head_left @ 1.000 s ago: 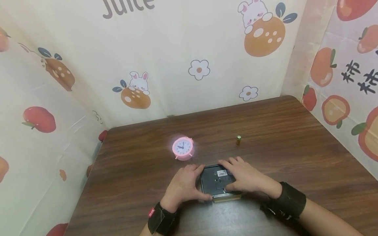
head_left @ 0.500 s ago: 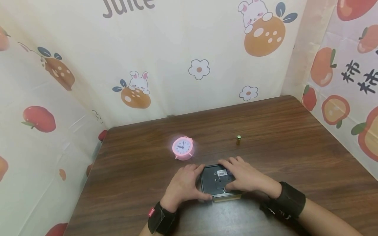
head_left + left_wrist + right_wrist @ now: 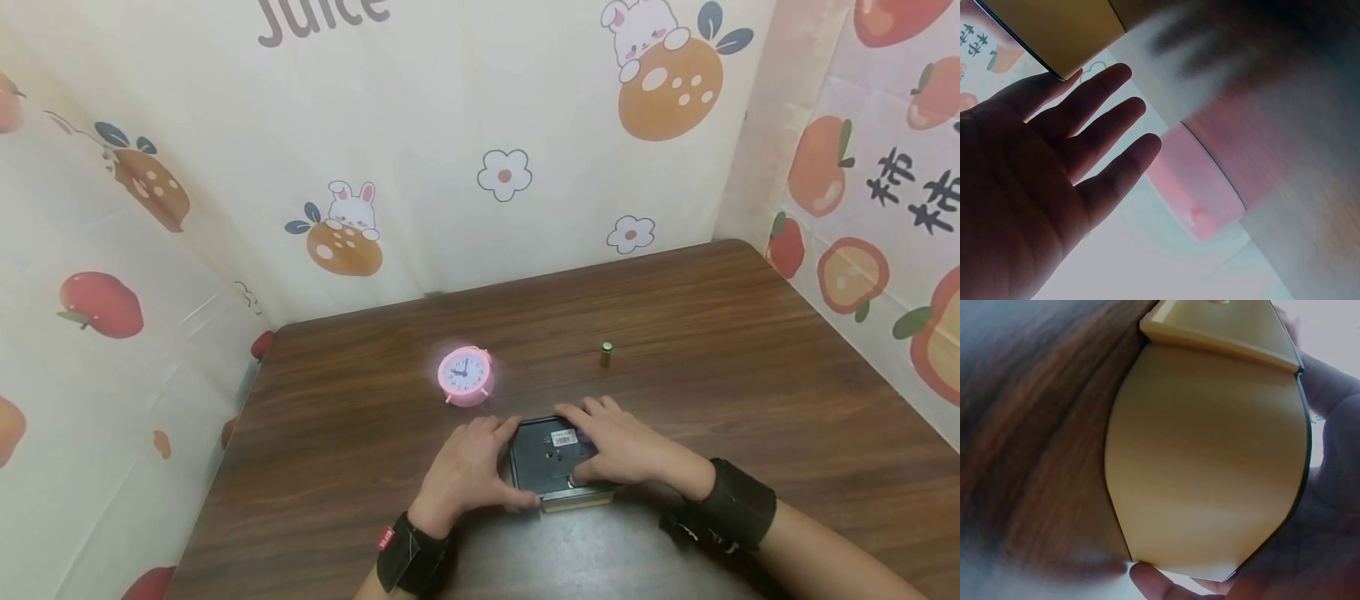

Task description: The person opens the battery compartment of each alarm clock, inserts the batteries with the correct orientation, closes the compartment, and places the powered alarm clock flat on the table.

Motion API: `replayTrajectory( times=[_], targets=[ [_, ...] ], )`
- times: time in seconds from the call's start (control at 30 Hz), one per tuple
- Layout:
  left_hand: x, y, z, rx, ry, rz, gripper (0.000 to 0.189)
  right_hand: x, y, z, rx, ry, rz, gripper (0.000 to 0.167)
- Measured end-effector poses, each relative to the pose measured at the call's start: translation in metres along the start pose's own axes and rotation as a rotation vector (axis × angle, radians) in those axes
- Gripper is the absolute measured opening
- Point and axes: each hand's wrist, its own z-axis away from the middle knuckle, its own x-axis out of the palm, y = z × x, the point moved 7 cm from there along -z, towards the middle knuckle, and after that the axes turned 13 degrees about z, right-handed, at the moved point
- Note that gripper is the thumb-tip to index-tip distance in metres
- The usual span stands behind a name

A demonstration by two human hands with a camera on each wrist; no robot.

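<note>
A gold-sided clock [image 3: 534, 467] lies on its front, its black back up with a white barcode label and small round holes. My left hand [image 3: 467, 471] grips its left side, index fingertip at the far corner and thumb at the near one; in the left wrist view the other fingers reach out loosely past the gold casing [image 3: 1085, 28]. My right hand [image 3: 618, 446] holds the right side, fingers over the far edge and thumb pressed on the back near the battery cover. The right wrist view shows the curved gold casing [image 3: 1210, 450] with fingertips [image 3: 1150, 578] at its end.
A pink alarm clock [image 3: 465, 375] stands behind the left hand. Beyond the right hand, a small battery [image 3: 606, 355] with a green top stands on the brown wooden table [image 3: 337, 442]. Curtains printed with fruit and rabbits [image 3: 442, 108] close off the back and both sides.
</note>
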Motion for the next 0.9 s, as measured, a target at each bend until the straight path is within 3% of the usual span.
replayTrajectory(
  times=[0.9],
  targets=[
    [-0.0005,-0.0009,-0.0007,0.011,0.01,0.001,0.103,-0.0009,-0.0009,0.0007,0.021,0.004,-0.007,0.085]
  ],
)
